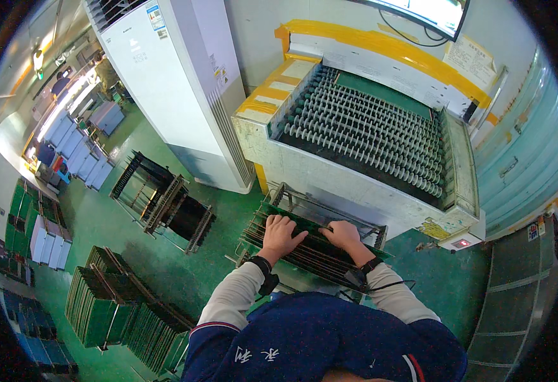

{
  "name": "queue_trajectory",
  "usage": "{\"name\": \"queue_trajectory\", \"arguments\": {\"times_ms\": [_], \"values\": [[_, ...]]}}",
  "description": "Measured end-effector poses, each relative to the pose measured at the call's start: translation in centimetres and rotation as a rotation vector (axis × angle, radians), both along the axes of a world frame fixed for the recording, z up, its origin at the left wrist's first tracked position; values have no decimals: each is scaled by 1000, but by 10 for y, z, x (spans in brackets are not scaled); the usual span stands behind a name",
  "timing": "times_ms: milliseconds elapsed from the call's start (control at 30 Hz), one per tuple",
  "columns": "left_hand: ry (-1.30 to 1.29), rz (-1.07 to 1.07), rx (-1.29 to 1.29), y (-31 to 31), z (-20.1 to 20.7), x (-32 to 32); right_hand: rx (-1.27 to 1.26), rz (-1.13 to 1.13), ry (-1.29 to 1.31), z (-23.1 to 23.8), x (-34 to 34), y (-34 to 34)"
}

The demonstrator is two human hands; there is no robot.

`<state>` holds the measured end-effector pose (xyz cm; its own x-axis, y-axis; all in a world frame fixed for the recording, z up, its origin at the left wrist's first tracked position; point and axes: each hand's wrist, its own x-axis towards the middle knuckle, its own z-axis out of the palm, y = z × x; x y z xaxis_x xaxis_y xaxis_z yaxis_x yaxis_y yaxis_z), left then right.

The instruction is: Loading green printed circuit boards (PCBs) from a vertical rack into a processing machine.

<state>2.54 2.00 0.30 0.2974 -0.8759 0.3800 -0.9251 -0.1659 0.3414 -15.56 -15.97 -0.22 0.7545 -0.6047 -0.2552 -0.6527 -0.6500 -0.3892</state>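
Note:
In front of me a metal rack holds a row of thin dark green panels standing on edge. My left hand curls its fingers over the top edge of the green panel at the far side of the row, with its thumb apart toward the right. Farther right, my right hand is closed at the same panel's top edge, fingers bent down over it. Both hands hide parts of that edge. Each wrist carries a black band.
Just beyond the rack stands a roller conveyor machine, with another green panel lying at its far end. A tall white cabinet unit is to its left. More racks and stacked panels stand on the green floor at left.

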Motion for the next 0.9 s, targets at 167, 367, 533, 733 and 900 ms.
{"name": "queue_trajectory", "arguments": {"times_ms": [167,367,533,733,900], "values": [[-14,4,-8,0,-1,0,7,0,6,0,0,0],[-24,5,-11,-1,-2,1,6,-1,0,0,1,0],[-11,0,56,0,3,0,1,-4,12,-2,1,-1],[-8,2,55,0,3,0,-6,4,1,-5,1,-2],[-18,7,59,1,4,-1,-7,16,-26,-6,-1,-2]]}}
